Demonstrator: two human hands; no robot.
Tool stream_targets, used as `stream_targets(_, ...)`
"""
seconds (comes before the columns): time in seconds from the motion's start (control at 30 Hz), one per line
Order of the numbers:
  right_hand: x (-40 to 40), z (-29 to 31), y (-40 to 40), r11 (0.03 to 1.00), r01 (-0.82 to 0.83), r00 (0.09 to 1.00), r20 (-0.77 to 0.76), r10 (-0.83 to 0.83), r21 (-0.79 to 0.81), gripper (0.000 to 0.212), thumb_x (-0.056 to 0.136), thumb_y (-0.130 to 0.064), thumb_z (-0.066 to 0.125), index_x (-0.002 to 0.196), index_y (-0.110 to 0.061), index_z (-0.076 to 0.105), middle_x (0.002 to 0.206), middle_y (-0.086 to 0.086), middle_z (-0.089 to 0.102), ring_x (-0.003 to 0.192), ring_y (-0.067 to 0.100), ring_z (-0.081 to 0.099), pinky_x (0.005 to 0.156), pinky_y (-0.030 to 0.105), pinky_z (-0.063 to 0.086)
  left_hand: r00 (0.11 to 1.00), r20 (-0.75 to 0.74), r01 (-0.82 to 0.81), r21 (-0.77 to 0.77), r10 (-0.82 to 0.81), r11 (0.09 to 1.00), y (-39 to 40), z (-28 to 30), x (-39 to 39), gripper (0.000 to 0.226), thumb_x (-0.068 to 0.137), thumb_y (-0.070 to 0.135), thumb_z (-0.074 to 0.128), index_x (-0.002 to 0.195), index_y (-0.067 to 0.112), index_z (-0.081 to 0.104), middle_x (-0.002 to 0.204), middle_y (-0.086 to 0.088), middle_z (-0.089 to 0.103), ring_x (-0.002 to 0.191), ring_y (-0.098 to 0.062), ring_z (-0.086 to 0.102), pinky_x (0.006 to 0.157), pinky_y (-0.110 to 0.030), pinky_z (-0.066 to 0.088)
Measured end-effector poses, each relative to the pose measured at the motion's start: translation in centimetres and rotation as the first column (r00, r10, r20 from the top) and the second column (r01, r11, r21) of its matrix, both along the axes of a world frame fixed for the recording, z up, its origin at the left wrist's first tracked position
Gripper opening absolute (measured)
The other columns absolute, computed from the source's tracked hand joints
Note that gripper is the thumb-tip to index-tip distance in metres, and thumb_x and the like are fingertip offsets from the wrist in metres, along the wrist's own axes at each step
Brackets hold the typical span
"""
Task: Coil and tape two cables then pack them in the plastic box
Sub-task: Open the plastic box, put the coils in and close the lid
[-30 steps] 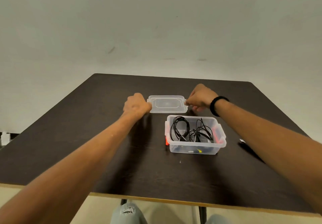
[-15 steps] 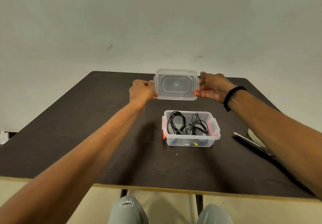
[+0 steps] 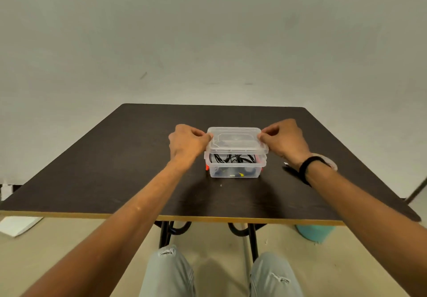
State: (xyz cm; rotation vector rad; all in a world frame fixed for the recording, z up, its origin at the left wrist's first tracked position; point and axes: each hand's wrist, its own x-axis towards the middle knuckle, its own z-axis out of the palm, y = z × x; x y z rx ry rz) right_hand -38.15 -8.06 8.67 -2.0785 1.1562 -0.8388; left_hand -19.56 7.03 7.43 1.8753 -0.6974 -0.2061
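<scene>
Near the middle of the desk (image 3: pixel 115 158), the left hand (image 3: pixel 187 143) and right hand (image 3: pixel 283 139) pinch the short ends of the light, probably flexible lid (image 3: pixel 235 139) just above the plastic box (image 3: pixel 234 168) holding 2 coiled cables (image 3: pixel 231 158).

The fingertips of the left hand (image 3: pixel 187 143) and right hand (image 3: pixel 284 140) are hidden behind the clear plastic lid (image 3: pixel 235 140). The coiled black cables (image 3: pixel 232 158) are blurred through the clear plastic box (image 3: pixel 234 173); tape cannot be made out. A flat object behind the right wrist is largely covered.
</scene>
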Motion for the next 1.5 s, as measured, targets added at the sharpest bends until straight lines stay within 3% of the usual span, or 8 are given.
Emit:
stream_targets(0.37,0.2,-0.8,1.6,1.0,0.024,0.999,-0.03,-0.025,-0.015,0.016,0.099,-0.017,0.07,0.106,-0.006,0.08,0.108,0.009,0.077,0.089,0.018,0.068,0.072,0.026,0.05,0.993,0.117,-0.039,0.092,0.028,0.995,0.4,-0.6,-1.3,0.018,0.088,0.031,0.079,0.085,0.014,0.082,0.085,-0.005,0.078,0.087,-0.022,0.074,0.088,-0.041,0.062)
stream_targets(0.63,-0.3,-2.0,1.6,1.0,-0.003,0.998,-0.067,0.003,0.004,0.011,0.098,-0.015,0.071,0.1,-0.011,0.081,0.096,0.001,0.072,0.074,0.004,0.062,0.056,0.013,0.044,0.994,0.111,-0.035,0.134,0.02,0.99,0.3,-2.2,-1.0,0.017,0.088,0.029,0.081,0.095,0.014,0.08,0.088,0.001,0.073,0.084,-0.016,0.07,0.084,-0.039,0.063)
stream_targets(0.77,-0.4,-2.7,1.2,0.974,0.021,0.997,0.066,-0.037,0.224,0.012,0.095,-0.024,0.077,0.102,-0.014,0.076,0.107,0.006,0.074,0.095,0.022,0.073,0.084,0.043,0.065,0.955,-0.297,0.034,0.138,0.009,0.99,-0.1,-2.4,-0.3,0.02,0.086,0.027,0.078,0.1,0.013,0.074,0.098,-0.008,0.076,0.089,-0.021,0.074,0.085,-0.041,0.064)
stream_targets(1.0,-1.2,-1.6,0.8,0.692,-0.048,0.988,0.137,-0.074,0.72,0.038,0.094,-0.029,0.078,0.115,0.001,0.068,0.106,0.017,0.073,0.087,0.026,0.072,0.085,0.043,0.064,0.685,-0.724,0.181,0.062,-0.081,0.981,0.2,-1.2,1.4,0.04,0.083,0.018,0.083,0.114,-0.002,0.066,0.106,-0.017,0.074,0.087,-0.025,0.074,0.078,-0.033,0.063)
stream_targets(1.13,-0.8,-2.5,0.2,0.76,0.012,0.965,0.191,-0.178,0.65,0.041,0.079,-0.024,0.093,0.105,-0.002,0.071,0.095,0.012,0.075,0.073,0.019,0.071,0.071,0.038,0.066,0.839,-0.541,-0.014,0.088,0.059,0.996,-0.4,-2.5,1.4,0.045,0.07,0.03,0.096,0.103,0.007,0.076,0.094,-0.008,0.078,0.075,-0.016,0.071,0.059,-0.028,0.058)
stream_targets(1.23,0.1,-3.2,0.7,0.883,0.124,0.953,0.193,-0.233,0.452,0.028,0.076,-0.02,0.095,0.088,-0.004,0.076,0.089,0.015,0.08,0.069,0.021,0.075,0.07,0.039,0.067,0.954,-0.24,-0.182,0.005,0.178,0.983,-0.2,-3.0,-0.6,0.021,0.075,0.032,0.092,0.087,0.017,0.082,0.088,-0.002,0.078,0.082,-0.016,0.071,0.082,-0.036,0.062)
stream_targets(1.4,1.6,-2.8,2.5,0.962,0.271,0.961,0.045,-0.272,0.038,0.016,0.087,-0.023,0.081,0.073,-0.019,0.075,0.087,0.003,0.076,0.089,0.027,0.073,0.083,0.037,0.059,0.981,0.006,-0.192,-0.108,0.194,0.975,0.1,-2.7,-3.6,0.016,0.088,0.025,0.081,0.1,0.014,0.082,0.08,0.006,0.071,0.065,-0.002,0.061,0.061,-0.005,0.043)
stream_targets(1.5,2.8,-2.8,2.2,0.959,0.285,0.958,0.014,-0.285,-0.001,0.029,0.09,-0.019,0.078,0.063,-0.022,0.066,0.077,-0.002,0.069,0.088,0.028,0.073,0.083,0.04,0.06,0.98,0.012,-0.196,-0.127,0.199,0.972,-0.5,-2.6,-3.7,0.011,0.092,0.017,0.077,0.098,0.009,0.082,0.076,0.006,0.067,0.056,0.003,0.052,0.054,-0.006,0.049)
